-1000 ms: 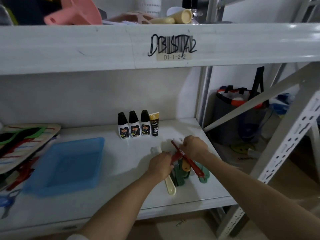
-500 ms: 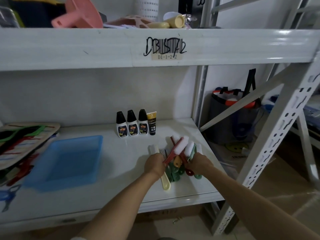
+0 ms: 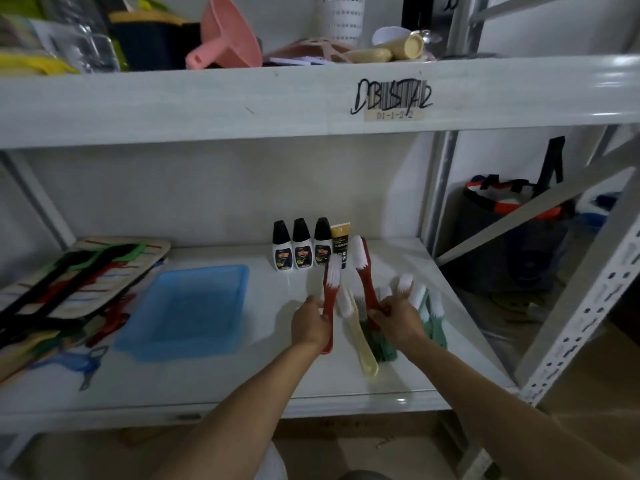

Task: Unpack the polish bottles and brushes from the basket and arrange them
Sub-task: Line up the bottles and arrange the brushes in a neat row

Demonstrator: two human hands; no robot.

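Each grip holds red brush, bristles upward: left hand (image 3: 309, 321), right hand (image 3: 398, 317).

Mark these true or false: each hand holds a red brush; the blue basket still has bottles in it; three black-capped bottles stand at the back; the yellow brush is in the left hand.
1. Left hand and right hand each hold a red brush: true.
2. Blue basket holds bottles: false, none visible inside.
3. Three black-capped bottles stand at the back: true.
4. Yellow brush in left hand: false, it lies on the shelf.
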